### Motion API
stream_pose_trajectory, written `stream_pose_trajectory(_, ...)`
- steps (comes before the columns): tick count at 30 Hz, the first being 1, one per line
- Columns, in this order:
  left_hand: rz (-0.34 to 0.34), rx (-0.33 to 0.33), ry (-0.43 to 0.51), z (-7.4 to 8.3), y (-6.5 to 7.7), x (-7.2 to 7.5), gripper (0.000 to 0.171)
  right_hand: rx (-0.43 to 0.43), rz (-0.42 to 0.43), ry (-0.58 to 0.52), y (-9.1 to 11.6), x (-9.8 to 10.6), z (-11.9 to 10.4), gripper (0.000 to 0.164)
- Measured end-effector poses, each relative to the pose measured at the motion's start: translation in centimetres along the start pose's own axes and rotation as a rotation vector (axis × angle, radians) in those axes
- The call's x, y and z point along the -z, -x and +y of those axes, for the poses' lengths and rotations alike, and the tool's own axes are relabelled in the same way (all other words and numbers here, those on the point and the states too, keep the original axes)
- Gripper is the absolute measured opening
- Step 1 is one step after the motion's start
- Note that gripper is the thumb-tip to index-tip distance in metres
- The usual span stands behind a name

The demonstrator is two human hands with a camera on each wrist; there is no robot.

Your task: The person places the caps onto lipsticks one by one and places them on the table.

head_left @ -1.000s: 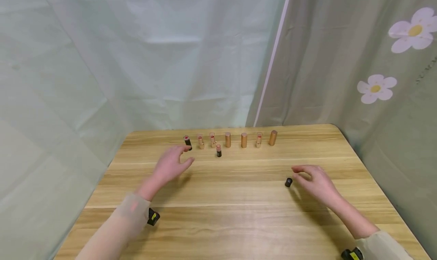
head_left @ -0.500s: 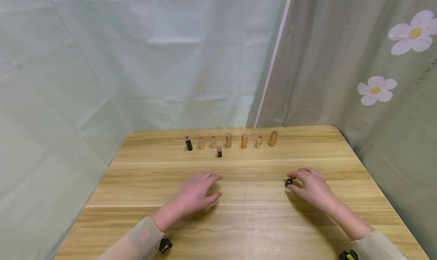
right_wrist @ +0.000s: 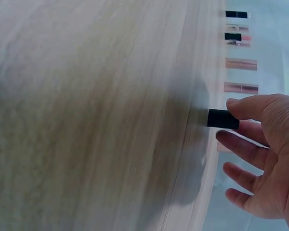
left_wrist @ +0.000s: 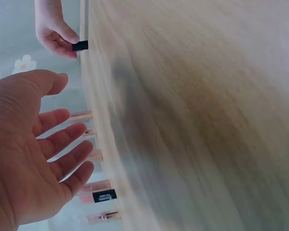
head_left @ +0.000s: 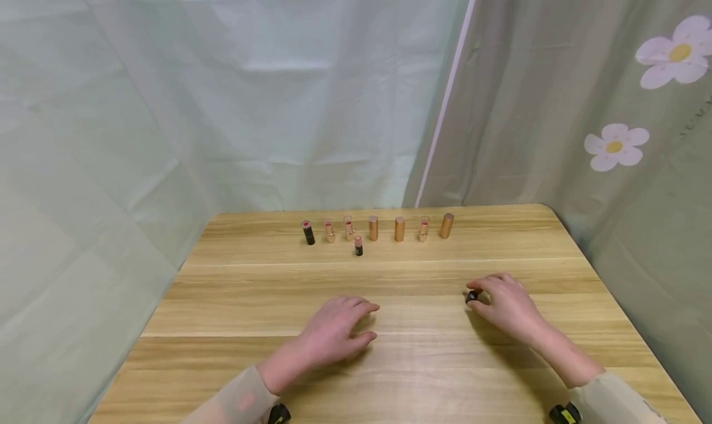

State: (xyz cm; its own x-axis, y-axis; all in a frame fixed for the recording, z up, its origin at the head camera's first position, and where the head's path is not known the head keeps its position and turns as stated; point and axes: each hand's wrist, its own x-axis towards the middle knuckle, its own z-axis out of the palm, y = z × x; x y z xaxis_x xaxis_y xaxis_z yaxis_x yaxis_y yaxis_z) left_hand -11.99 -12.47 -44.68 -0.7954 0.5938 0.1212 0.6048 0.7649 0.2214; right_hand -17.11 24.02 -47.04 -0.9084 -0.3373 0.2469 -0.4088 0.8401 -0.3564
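Note:
On the right side of the table, my right hand (head_left: 508, 306) pinches a small black lipstick cap (right_wrist: 222, 119) between thumb and index finger. The cap stands upright at the tabletop, and the other fingers spread loosely beside it. My left hand (head_left: 334, 331) hovers low over the middle of the table, fingers relaxed and apart, holding nothing. Its empty palm (left_wrist: 24, 154) shows in the left wrist view. Further back stands a short lipstick (head_left: 358, 246) with a black base and pinkish top, slightly in front of a row of lipsticks.
The back row holds a black lipstick (head_left: 308, 233) at its left end, several clear-topped lipsticks (head_left: 424, 229) and copper-coloured tubes (head_left: 399, 229). A pale curtain (head_left: 311, 102) hangs behind the wooden table (head_left: 250, 288). Black wrist cameras (head_left: 566, 413) sit at both cuffs.
My left hand has drawn back from the black lipstick at the row's left end toward the table's middle front. My right hand has closed in on the black cap and taken it between its fingers.

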Motion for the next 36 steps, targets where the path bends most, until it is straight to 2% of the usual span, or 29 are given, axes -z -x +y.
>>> stream_pose_trajectory(4, 0.003, 0.014, 0.026, 0.3, -0.1, 0.1, 0.05, -0.003, -0.011, 0.0, 0.0, 0.1, -0.1, 0.028)
stream_pose_trajectory(9, 0.003, 0.046, 0.062, 0.1, -0.3, 0.4, 0.048, -0.009, 0.021, -0.055, -0.2, 0.7, -0.4, 0.024)
stream_pose_trajectory(17, 0.025, 0.099, 0.098, -1.1, -0.7, 0.9, 0.046, -0.107, -0.011, -0.207, -0.4, 2.0, -0.8, 0.026)
stream_pose_trajectory(22, 0.039, 0.154, 0.173, -1.9, -0.9, 1.4, 0.044, -0.182, -0.006, -0.41, -0.5, 2.2, -0.7, 0.032)
stream_pose_trajectory(29, 0.092, 0.294, 0.334, -3.1, -1.7, 1.6, 0.039, -0.357, -0.036, -0.815, -0.4, 1.9, -0.8, 0.047)
stream_pose_trajectory(36, 0.188, 0.429, 0.475, -5.4, -3.5, 1.4, 0.034, -0.422, 0.009, -1.085, -0.6, 1.9, -1.4, 0.051)
